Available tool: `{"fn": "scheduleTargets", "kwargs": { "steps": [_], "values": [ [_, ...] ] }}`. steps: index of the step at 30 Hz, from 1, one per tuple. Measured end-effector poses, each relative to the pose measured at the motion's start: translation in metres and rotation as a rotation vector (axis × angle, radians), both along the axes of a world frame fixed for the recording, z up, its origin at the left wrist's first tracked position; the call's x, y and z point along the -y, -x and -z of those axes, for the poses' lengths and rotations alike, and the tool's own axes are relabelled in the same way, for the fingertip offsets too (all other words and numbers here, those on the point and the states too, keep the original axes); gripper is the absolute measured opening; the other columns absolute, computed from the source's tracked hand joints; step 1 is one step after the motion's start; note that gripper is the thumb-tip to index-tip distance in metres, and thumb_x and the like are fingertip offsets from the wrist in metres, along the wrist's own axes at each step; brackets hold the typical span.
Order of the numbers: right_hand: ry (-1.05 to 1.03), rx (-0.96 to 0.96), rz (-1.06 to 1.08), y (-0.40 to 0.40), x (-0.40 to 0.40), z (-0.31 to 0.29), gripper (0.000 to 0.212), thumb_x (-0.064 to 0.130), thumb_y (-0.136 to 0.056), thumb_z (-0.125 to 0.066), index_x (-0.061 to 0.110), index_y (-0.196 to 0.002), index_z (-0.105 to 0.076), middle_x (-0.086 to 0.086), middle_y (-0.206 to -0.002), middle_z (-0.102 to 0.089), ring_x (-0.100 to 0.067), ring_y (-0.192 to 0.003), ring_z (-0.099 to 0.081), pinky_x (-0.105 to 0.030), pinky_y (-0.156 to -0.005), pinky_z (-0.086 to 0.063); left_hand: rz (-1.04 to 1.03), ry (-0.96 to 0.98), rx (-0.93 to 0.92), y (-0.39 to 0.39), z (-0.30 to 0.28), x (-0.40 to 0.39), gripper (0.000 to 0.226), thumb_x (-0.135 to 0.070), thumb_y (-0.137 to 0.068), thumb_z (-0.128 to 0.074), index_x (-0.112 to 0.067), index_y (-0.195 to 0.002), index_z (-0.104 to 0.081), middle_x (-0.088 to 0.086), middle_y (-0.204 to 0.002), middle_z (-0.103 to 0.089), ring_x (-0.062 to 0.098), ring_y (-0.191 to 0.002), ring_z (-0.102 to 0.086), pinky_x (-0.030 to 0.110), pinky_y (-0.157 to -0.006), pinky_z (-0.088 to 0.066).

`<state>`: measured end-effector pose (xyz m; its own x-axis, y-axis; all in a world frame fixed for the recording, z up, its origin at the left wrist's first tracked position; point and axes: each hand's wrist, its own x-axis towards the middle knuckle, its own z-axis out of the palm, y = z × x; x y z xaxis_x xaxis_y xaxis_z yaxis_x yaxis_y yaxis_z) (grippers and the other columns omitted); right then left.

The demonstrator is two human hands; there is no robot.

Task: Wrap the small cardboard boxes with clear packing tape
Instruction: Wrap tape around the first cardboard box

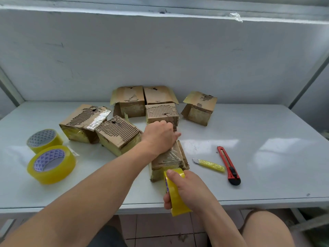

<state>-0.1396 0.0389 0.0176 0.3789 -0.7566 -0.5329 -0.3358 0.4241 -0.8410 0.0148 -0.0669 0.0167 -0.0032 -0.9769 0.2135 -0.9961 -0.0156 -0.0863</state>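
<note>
**A:** Two busy ones. Starting with the right grip (pixel 188 190): curled round the tape roll (pixel 176 198), thumb on top, fingers underneath.

**B:** Held up on its edge. Why?

**A:** Likely to let the tape run off straight, up and over the box (pixel 169 162). Looks stuck to the lid already, all shiny and crinkly.

**B:** And the left grip (pixel 159 139)?

**A:** Pressing down on the far end of that same box. Fingers bent over the far edge, thumb poking out to the right. Probably to stop any sliding during the pull.

**B:** Box and roll, close together?

**A:** Touching, or very nearly. Box right in front of the roll, between both grips, near the front edge of the surface (pixel 267 166).

**B:** Further out?

**A:** Two more rolls (pixel 51 164) lying flat, off to the left. Red cutter (pixel 228 165) and yellow cutter (pixel 211 164) just right of the box, handy for slicing. Six other boxes (pixel 118 135) bunched up behind, torn on top, waiting for tape by the look of it.
</note>
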Motion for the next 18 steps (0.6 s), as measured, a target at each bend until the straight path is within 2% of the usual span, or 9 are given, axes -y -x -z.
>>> {"fn": "scheduleTargets", "kwargs": {
  "steps": [2, 4, 6, 7, 10, 14, 18],
  "values": [
    [-0.002, 0.031, -0.018, 0.003, 0.000, -0.001, 0.031, 0.037, -0.103, -0.053, 0.008, -0.109, -0.048, -0.015, -0.071, -0.072, -0.030, -0.061, -0.069, -0.036, -0.064, -0.057, -0.095, -0.075, -0.109, 0.009, 0.004, -0.021, 0.068, -0.073, -0.094, -0.036, -0.016, -0.126, -0.053, 0.007, -0.127, -0.052, 0.027, -0.120, -0.049, 0.046, -0.097, -0.041],
    [0.005, 0.066, -0.051, 0.007, -0.004, 0.000, 0.029, 0.036, -0.103, -0.052, 0.009, -0.115, -0.049, -0.014, -0.078, -0.075, -0.027, -0.069, -0.072, -0.035, -0.069, -0.057, -0.174, -0.218, -0.265, 0.016, 0.014, -0.042, 0.090, -0.083, -0.085, -0.038, -0.018, -0.147, -0.036, 0.004, -0.151, -0.030, 0.027, -0.142, -0.024, 0.058, -0.108, -0.031],
    [0.028, 0.096, -0.067, 0.010, -0.008, 0.004, 0.024, 0.032, -0.104, -0.051, 0.012, -0.116, -0.051, -0.012, -0.082, -0.076, -0.024, -0.075, -0.072, -0.038, -0.076, -0.055, -0.206, -0.297, -0.408, 0.019, 0.021, -0.048, 0.110, -0.087, -0.078, -0.045, -0.018, -0.158, -0.014, -0.003, -0.164, -0.004, 0.025, -0.151, 0.002, 0.060, -0.115, -0.025],
    [0.044, 0.104, -0.060, 0.011, -0.010, 0.006, 0.022, 0.031, -0.104, -0.051, 0.012, -0.115, -0.052, -0.011, -0.082, -0.076, -0.024, -0.075, -0.072, -0.041, -0.078, -0.055, -0.204, -0.286, -0.435, 0.019, 0.022, -0.046, 0.114, -0.085, -0.076, -0.051, -0.017, -0.159, -0.011, -0.003, -0.165, 0.000, 0.025, -0.151, 0.006, 0.057, -0.118, -0.024],
    [0.066, 0.103, -0.028, 0.010, -0.008, 0.009, 0.024, 0.032, -0.104, -0.054, 0.010, -0.112, -0.053, -0.012, -0.081, -0.076, -0.026, -0.073, -0.073, -0.041, -0.077, -0.057, -0.172, -0.219, -0.432, 0.021, 0.021, -0.041, 0.111, -0.074, -0.072, -0.065, -0.017, -0.155, -0.019, -0.004, -0.164, -0.005, 0.025, -0.149, 0.001, 0.053, -0.115, -0.033],
    [0.037, 0.096, -0.025, 0.003, -0.008, 0.007, 0.028, 0.036, -0.104, -0.053, 0.009, -0.112, -0.052, -0.012, -0.078, -0.076, -0.025, -0.068, -0.072, -0.032, -0.064, -0.057, -0.146, -0.213, -0.432, 0.014, 0.021, -0.035, 0.100, -0.068, -0.072, -0.068, -0.017, -0.150, -0.029, -0.005, -0.162, -0.010, 0.024, -0.148, -0.003, 0.049, -0.113, -0.037],
    [-0.011, 0.084, 0.011, -0.002, -0.008, 0.006, 0.032, 0.039, -0.104, -0.050, 0.008, -0.112, -0.051, -0.012, -0.077, -0.076, -0.024, -0.066, -0.072, -0.032, -0.064, -0.057, -0.166, -0.241, -0.463, 0.007, 0.014, -0.018, 0.096, -0.063, -0.074, -0.070, -0.015, -0.149, -0.033, -0.002, -0.161, -0.012, 0.026, -0.148, -0.005, 0.048, -0.111, -0.038]
  ]
}}
